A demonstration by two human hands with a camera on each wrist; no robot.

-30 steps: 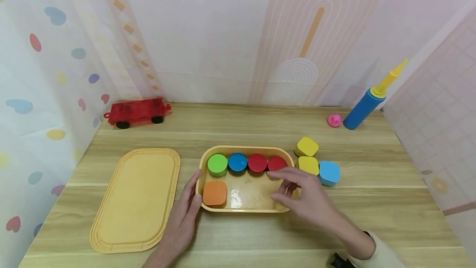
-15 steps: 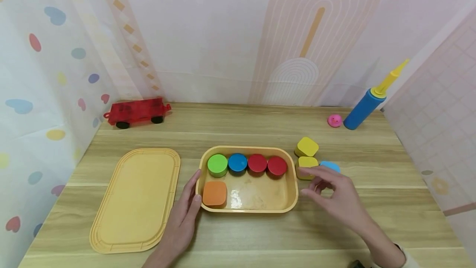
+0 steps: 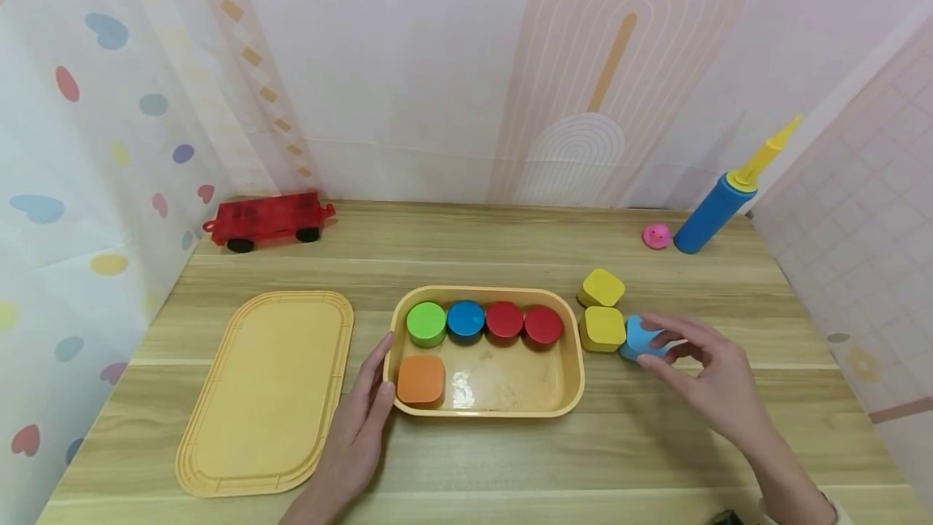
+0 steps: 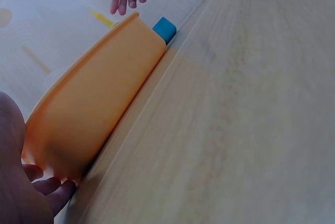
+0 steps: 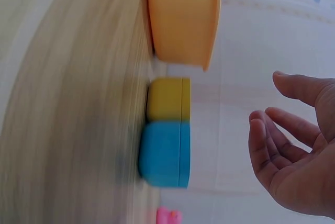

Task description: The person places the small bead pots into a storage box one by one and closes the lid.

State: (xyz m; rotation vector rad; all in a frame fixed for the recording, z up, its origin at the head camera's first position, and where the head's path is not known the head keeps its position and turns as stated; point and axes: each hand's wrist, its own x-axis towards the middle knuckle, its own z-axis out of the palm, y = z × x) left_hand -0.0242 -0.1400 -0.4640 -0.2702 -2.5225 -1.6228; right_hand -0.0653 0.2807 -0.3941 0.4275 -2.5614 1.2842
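So from the head camera, my left hand [image 3: 355,428] is parked against the left end of the tray [image 3: 503,383], fingers along the outer wall and thumb by the near corner, not pinching anything. I figure that's to keep it from sliding. My right hand [image 3: 717,391] is over the light blue block [image 3: 636,339] with a gap between thumb and fingers, so nothing's gripped. That block sits on the surface [image 3: 474,464] right of the tray, tucked beside the near yellow block [image 3: 602,327], with the far yellow block [image 3: 602,287] behind. Probably parked there for a short reach. Inside the tray, the green round piece [image 3: 426,323], blue round piece [image 3: 466,321] and two red round pieces [image 3: 504,322] line the back wall, and the orange block [image 3: 420,378] takes the near left corner, which looks like tidy packing to me. The lid [image 3: 270,391] lies flat off to the left, likely just out of the way.

Left wrist: my fingers are low on the tray's outer end, bracing more than lifting, I'd say. Can't see into the tray from here; the light blue block peeks out past its far end.

Right wrist: thumb clearly apart from my curved fingers, hand clear of the blocks. Light blue is snug against yellow, so I'd guess it could nudge its neighbour.
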